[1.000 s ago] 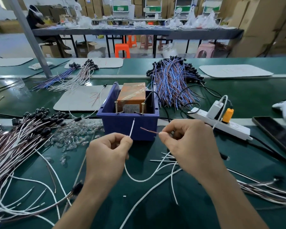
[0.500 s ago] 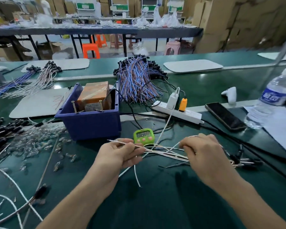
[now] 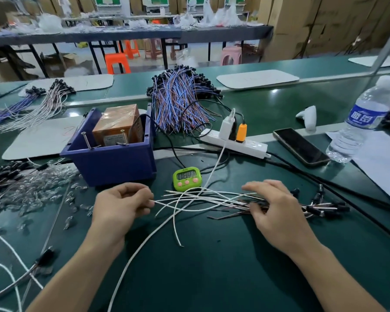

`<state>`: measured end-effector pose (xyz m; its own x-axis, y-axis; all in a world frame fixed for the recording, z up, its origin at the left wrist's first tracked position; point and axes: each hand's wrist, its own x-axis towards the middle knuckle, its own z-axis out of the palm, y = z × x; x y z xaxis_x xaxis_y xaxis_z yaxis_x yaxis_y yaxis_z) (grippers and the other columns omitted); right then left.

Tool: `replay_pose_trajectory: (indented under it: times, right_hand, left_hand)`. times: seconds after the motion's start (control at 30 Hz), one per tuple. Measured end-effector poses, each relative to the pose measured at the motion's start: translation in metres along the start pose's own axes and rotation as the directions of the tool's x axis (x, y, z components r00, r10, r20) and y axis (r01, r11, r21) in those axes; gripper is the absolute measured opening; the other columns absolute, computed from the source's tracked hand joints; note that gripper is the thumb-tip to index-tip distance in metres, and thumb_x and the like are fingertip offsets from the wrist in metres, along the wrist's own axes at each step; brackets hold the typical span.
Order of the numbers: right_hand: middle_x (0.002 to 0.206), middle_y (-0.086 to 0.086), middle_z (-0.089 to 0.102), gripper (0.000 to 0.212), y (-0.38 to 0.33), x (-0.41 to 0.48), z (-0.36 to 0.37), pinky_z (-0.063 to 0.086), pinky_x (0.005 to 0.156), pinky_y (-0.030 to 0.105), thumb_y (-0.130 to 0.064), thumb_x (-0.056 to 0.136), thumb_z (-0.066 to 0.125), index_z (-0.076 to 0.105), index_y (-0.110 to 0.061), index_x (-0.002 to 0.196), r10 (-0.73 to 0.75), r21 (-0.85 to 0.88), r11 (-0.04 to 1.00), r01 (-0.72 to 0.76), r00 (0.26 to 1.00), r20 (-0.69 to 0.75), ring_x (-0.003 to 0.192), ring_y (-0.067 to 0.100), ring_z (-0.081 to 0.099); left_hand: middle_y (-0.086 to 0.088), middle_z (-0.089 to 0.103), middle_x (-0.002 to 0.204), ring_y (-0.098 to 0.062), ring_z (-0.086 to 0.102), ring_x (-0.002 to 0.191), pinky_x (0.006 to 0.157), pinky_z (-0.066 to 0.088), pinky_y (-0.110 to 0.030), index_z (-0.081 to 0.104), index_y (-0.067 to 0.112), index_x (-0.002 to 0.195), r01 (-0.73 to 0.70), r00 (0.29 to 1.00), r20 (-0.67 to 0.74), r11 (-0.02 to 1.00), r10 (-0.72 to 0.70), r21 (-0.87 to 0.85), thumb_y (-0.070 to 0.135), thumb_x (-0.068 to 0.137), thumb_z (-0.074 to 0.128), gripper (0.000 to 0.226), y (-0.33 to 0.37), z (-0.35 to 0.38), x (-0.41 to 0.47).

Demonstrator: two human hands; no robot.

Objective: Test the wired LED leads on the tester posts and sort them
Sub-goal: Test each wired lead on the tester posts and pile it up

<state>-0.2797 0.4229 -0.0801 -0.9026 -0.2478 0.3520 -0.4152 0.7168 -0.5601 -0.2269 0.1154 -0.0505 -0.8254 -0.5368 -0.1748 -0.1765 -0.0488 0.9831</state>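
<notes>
Closest to me, on the matte green surface [image 3: 212,266], a long white cable curves up between my two forearms. My left hand [image 3: 119,206] is curled, thumb and forefinger pinched together on the tip of one thin white lead [image 3: 164,201]. That lead runs right into the loose bundle of leads [image 3: 214,199], a fan of slim white and brownish wires lying flat on the surface. My right hand [image 3: 277,212] lies palm down over the bundle's middle, fingers gently bent and thumb against the near side. I cannot tell whether it grips the wires or only presses them. Beyond that hand, the leads end in small black cylindrical caps [image 3: 324,209].

Left of the left hand is a scatter of clear, glassy LED bulbs [image 3: 38,185]. Just past the leads stands a lime-green timer [image 3: 187,178], rounded, with pink buttons. Beside it sits a blue plastic bin [image 3: 113,165] holding the tester [image 3: 115,124], a boxy block wrapped in glossy orange-brown tape. Two bare metal posts [image 3: 86,140] rise at its front edge.

Farther right lie a white power strip [image 3: 245,146], a dark glossy phone [image 3: 301,146] and a ribbed clear water bottle [image 3: 365,120]. Behind the bin is a dense sheaf of blue and red wires [image 3: 180,102].
</notes>
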Motion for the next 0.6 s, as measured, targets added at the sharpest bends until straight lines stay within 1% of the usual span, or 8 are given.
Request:
replay_pose_trajectory:
  times: [0.07, 0.13, 0.27, 0.33, 0.43, 0.47, 0.57, 0.6]
  right_hand:
    - [0.110, -0.026, 0.063, 0.038, 0.004, 0.000, 0.001, 0.022, 0.098, -0.005, -0.004, 0.084, 0.073, 0.074, -0.030, 0.112, 0.032, -0.004, 0.999, -0.032, 0.999, 0.009, 0.116, -0.021, 0.041]
    - [0.104, -0.033, 0.060, 0.031, 0.006, -0.001, 0.002, 0.026, 0.096, -0.002, -0.006, 0.086, 0.073, 0.076, -0.031, 0.103, 0.066, -0.011, 0.998, -0.066, 0.998, 0.013, 0.111, -0.015, 0.048]
    - [0.100, -0.020, 0.061, 0.040, 0.010, -0.004, 0.001, 0.030, 0.092, 0.012, -0.015, 0.084, 0.077, 0.071, -0.036, 0.117, 0.163, -0.046, 0.985, -0.166, 0.985, -0.050, 0.105, 0.008, 0.055]
    - [0.094, -0.019, 0.057, 0.033, 0.009, -0.004, 0.001, 0.028, 0.091, 0.012, -0.013, 0.083, 0.078, 0.075, -0.033, 0.109, 0.173, -0.058, 0.982, -0.180, 0.979, -0.109, 0.101, 0.009, 0.050]
    - [0.085, -0.026, 0.055, 0.021, 0.006, -0.006, 0.003, 0.033, 0.091, 0.020, -0.006, 0.084, 0.076, 0.078, -0.025, 0.091, 0.148, -0.084, 0.983, -0.161, 0.979, -0.137, 0.098, 0.004, 0.046]
    - [0.084, -0.024, 0.058, 0.020, 0.006, -0.005, 0.003, 0.033, 0.089, 0.018, -0.005, 0.085, 0.074, 0.077, -0.024, 0.089, 0.141, -0.088, 0.984, -0.153, 0.982, -0.127, 0.097, 0.002, 0.046]
    - [0.086, -0.016, 0.064, 0.020, 0.007, -0.004, 0.005, 0.031, 0.085, 0.017, -0.005, 0.088, 0.071, 0.075, -0.024, 0.088, 0.158, -0.095, 0.981, -0.169, 0.981, -0.112, 0.095, 0.002, 0.047]
    - [0.086, -0.014, 0.063, 0.020, 0.007, -0.005, 0.005, 0.033, 0.086, 0.020, -0.005, 0.088, 0.070, 0.074, -0.024, 0.088, 0.171, -0.106, 0.977, -0.184, 0.978, -0.118, 0.096, 0.006, 0.048]
  left_hand:
    - [-0.013, 0.077, 0.078, -0.016, 0.074, 0.065, 0.056, 0.057, -0.018, 0.074, 0.002, 0.091, -0.002, 0.999, 0.042, 1.000, 0.004, -0.030, -0.001, 0.087, 0.076, 0.005, -0.002, 0.004, -0.001]
    - [-0.014, 0.078, 0.084, -0.019, 0.076, 0.072, 0.061, 0.059, -0.020, 0.073, 0.001, 0.094, 0.005, 0.996, 0.095, 0.996, 0.003, -0.085, 0.000, 0.088, 0.074, 0.006, -0.006, 0.011, -0.004]
    - [-0.014, 0.079, 0.093, -0.022, 0.078, 0.084, 0.066, 0.061, -0.024, 0.071, 0.001, 0.099, 0.055, 0.987, 0.158, 0.977, -0.022, -0.207, -0.002, 0.096, 0.064, 0.008, -0.014, 0.019, -0.007]
    - [-0.013, 0.079, 0.096, -0.022, 0.078, 0.088, 0.066, 0.061, -0.024, 0.072, 0.002, 0.100, 0.058, 0.987, 0.159, 0.976, -0.025, -0.210, -0.002, 0.097, 0.062, 0.011, -0.017, 0.019, -0.008]
    - [-0.010, 0.079, 0.093, -0.021, 0.077, 0.091, 0.067, 0.060, -0.023, 0.078, 0.010, 0.095, 0.040, 0.993, 0.118, 0.990, -0.024, -0.138, -0.001, 0.094, 0.067, 0.016, -0.021, 0.016, -0.010]
    - [-0.007, 0.080, 0.090, -0.020, 0.077, 0.089, 0.067, 0.060, -0.024, 0.080, 0.017, 0.092, 0.019, 0.997, 0.080, 0.997, -0.013, -0.079, 0.001, 0.092, 0.070, 0.020, -0.022, 0.015, -0.011]
    - [0.011, 0.078, 0.080, -0.011, 0.074, 0.078, 0.071, 0.060, -0.032, 0.079, 0.043, 0.085, -0.063, 0.991, -0.103, 0.977, 0.085, 0.204, 0.012, 0.089, 0.073, 0.031, -0.018, 0.008, -0.007]
    - [0.014, 0.077, 0.080, -0.009, 0.073, 0.076, 0.071, 0.059, -0.033, 0.078, 0.045, 0.084, -0.067, 0.983, -0.151, 0.975, 0.100, 0.213, 0.013, 0.088, 0.073, 0.033, -0.014, 0.004, -0.005]
